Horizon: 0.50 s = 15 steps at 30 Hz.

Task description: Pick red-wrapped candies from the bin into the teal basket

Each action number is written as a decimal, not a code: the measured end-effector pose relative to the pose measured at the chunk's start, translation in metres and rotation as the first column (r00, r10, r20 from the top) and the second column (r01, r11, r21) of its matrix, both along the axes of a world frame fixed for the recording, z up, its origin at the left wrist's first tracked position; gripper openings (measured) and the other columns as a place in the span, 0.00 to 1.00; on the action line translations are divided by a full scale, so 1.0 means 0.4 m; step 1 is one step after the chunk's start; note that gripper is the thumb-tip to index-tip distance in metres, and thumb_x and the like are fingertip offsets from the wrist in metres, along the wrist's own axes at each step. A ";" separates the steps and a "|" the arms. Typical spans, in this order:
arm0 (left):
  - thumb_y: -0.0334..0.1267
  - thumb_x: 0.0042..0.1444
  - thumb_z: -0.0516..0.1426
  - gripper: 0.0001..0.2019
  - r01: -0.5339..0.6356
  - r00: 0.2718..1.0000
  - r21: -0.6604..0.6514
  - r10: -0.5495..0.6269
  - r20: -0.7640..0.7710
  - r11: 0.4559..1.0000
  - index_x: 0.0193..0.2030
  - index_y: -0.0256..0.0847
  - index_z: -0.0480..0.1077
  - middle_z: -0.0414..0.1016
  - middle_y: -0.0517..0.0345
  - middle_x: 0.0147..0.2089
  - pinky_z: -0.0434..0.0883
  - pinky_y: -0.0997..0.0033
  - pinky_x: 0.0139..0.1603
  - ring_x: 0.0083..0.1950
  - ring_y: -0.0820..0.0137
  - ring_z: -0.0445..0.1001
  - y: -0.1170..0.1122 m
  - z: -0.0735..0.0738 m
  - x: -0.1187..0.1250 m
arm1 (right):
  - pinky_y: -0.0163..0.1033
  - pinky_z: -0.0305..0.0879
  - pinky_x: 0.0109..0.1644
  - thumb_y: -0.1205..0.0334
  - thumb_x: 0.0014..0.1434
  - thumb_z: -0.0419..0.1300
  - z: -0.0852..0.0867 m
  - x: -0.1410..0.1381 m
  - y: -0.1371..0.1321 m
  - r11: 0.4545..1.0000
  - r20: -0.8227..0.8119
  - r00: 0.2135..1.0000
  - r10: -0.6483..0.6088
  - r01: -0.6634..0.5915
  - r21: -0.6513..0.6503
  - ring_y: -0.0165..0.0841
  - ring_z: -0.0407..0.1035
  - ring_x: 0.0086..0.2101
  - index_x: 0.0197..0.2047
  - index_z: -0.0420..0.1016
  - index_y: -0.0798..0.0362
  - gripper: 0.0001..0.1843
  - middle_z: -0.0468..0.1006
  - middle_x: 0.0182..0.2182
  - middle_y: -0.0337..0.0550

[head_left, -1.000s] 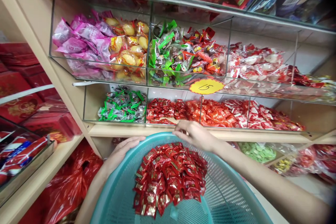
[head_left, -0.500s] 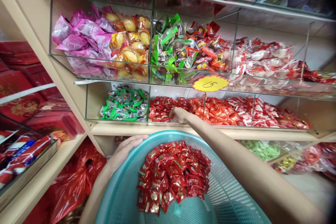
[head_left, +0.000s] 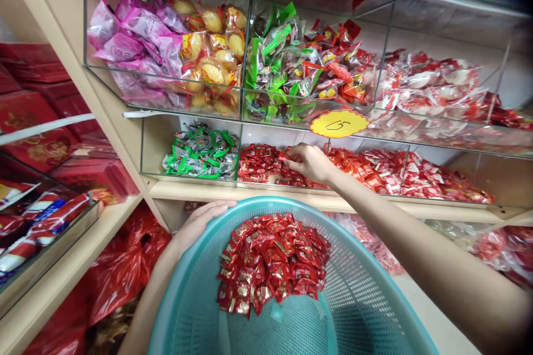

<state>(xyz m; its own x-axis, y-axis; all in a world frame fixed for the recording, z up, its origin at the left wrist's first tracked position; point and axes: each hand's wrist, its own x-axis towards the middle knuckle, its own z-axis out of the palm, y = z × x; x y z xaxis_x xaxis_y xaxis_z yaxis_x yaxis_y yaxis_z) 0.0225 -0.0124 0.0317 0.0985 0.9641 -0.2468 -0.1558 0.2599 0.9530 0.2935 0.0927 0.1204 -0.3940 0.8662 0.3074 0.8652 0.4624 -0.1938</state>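
A teal plastic basket (head_left: 287, 333) with mesh sides is tilted toward me, and a heap of red-wrapped candies (head_left: 275, 260) lies in it. My left hand (head_left: 204, 222) grips the basket's left rim, the thumb hidden. Above the lower shelf bin, my right hand (head_left: 310, 162) is closed with a small red packet (head_left: 283, 155) at its fingertips. Below the fingers, more red-wrapped candies (head_left: 258, 160) fill this bin. Part of the bin's pale floor shows near the front pane.
Green-and-silver candies (head_left: 202, 150) fill the bin to the left, orange-red ones (head_left: 353, 163) the bin to the right. A yellow price tag (head_left: 339, 123) marked 15 hangs from the upper shelf. A red plastic bag (head_left: 129, 260) is at lower left.
My right hand has risen from the bin's front and moved right, a red packet now showing at its fingertips. My left hand keeps its grip on the basket rim.
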 end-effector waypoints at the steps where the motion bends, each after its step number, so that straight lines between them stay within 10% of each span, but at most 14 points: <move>1: 0.46 0.43 0.62 0.17 0.008 1.000 0.023 -0.008 -0.015 1.000 0.40 0.43 0.78 0.78 0.53 0.52 0.64 0.62 0.56 0.56 0.56 0.70 -0.002 0.004 0.000 | 0.38 0.63 0.39 0.58 0.56 0.56 0.008 0.002 -0.020 0.998 -0.045 0.997 0.057 -0.056 0.023 0.35 0.69 0.34 0.40 0.76 0.57 0.13 0.77 0.35 0.48; 7: 0.42 0.45 0.60 0.11 0.031 0.994 0.151 -0.015 -0.109 0.988 0.36 0.46 0.80 0.79 0.58 0.50 0.63 0.65 0.57 0.56 0.59 0.70 -0.009 0.020 -0.003 | 0.41 0.64 0.46 0.59 0.63 0.49 -0.030 -0.022 -0.206 0.889 -0.162 0.887 0.433 -0.450 -0.088 0.34 0.68 0.42 0.50 0.71 0.54 0.16 0.73 0.43 0.48; 15: 0.43 0.47 0.60 0.14 0.041 0.996 0.129 -0.031 -0.083 0.991 0.40 0.44 0.79 0.79 0.56 0.50 0.62 0.66 0.57 0.58 0.60 0.69 -0.006 0.000 -0.012 | 0.43 0.62 0.45 0.61 0.64 0.50 -0.166 -0.033 -0.328 0.848 0.071 0.869 0.490 -0.457 -0.267 0.34 0.67 0.38 0.42 0.71 0.55 0.11 0.74 0.37 0.46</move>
<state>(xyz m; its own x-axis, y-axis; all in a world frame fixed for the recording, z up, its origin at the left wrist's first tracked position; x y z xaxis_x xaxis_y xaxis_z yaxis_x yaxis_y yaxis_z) 0.0177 -0.0146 0.0317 0.1185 0.9847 -0.1275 -0.0699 0.1364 0.9882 0.2802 -0.0384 0.0541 -0.7968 0.6032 0.0357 0.5776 0.7776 -0.2484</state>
